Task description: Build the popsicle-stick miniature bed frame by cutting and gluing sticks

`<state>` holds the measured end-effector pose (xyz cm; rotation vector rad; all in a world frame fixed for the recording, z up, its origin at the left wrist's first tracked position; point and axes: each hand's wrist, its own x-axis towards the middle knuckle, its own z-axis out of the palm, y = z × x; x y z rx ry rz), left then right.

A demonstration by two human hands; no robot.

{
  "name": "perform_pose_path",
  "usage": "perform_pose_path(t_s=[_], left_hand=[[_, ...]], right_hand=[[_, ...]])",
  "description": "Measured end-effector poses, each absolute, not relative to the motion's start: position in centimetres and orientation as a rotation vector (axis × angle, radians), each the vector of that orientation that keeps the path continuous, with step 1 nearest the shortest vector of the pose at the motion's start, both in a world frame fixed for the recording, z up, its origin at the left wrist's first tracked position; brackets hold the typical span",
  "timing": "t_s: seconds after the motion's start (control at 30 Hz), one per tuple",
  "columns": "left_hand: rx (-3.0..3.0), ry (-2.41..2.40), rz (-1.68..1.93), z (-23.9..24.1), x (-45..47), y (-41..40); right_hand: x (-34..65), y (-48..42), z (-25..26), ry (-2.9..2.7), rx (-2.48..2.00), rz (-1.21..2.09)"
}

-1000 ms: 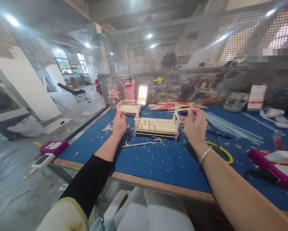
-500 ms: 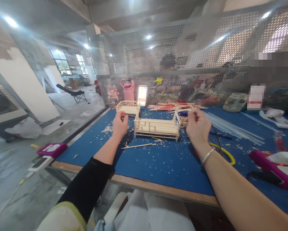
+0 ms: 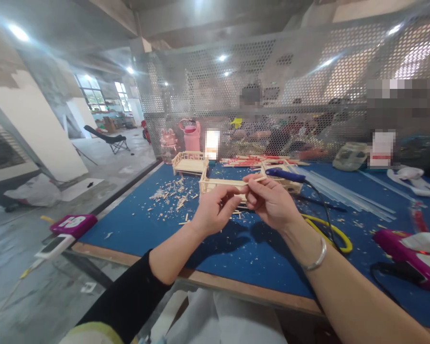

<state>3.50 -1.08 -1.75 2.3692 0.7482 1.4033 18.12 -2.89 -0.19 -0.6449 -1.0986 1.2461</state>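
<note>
My right hand (image 3: pixel 272 200) is closed in a pinch on a thin wooden stick (image 3: pixel 258 179). Close beside it, my left hand (image 3: pixel 218 208) has its fingers curled together; whatever they may hold is hidden. Behind both hands stands a small bed-shaped frame of wooden sticks (image 3: pixel 203 185), partly covered by them. A blue-handled tool with a black cord (image 3: pixel 285 175) lies by another stick frame (image 3: pixel 292 187), just beyond my right hand. A third small wooden frame (image 3: pixel 191 166) stands at the back left.
Wood scraps (image 3: pixel 181 199) litter the blue table mat (image 3: pixel 136 224). Red-tipped sticks (image 3: pixel 250 161) and clear glue sticks (image 3: pixel 344 191) lie farther back. A yellow ring (image 3: pixel 346 239) and a purple device (image 3: pixel 397 248) are on the right. A perforated screen (image 3: pixel 207 86) stands behind the table.
Both hands have come together in front of the middle frame. My right hand has moved left, away from the blue-handled tool, and a thin stick now shows in its fingers.
</note>
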Motion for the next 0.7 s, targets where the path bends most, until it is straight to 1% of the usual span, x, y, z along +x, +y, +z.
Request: perform_pose_path(t_s=[0.1,0.27,0.4,0.47,0.53,0.63,0.7], left_hand=[[2.326,0.745,1.354,-2.1,3.6,-1.1],[2.308,0.764,1.494,-2.1,3.5,-1.0],[2.387,0.806,1.424,-1.9,3.6,-1.2],[2.4,0.835,1.463,-1.8,3.3,-0.9],[2.312,0.931,1.663,-1.6,2.5,0.0],[2.014,1.173,1.993,-1.3,0.7,2.0],[1.941,1.248,2.018,-1.4,-0.3,3.4]], right_hand=[[18.2,-2.7,-0.5,-1.108,-0.668,1.291],[17.7,-2.5,-1.2,-1.171,-0.688,1.325],[17.2,-2.4,-1.4,-1.168,-0.713,1.282],[17.6,-2.2,-1.2,-1.137,-0.732,1.215],[18.4,-2.0,-0.8,-1.07,-0.734,1.087],[20.2,-1.3,-0.4,-0.949,-0.747,0.851],[21.3,-0.7,-0.5,-0.853,-0.794,0.721]])
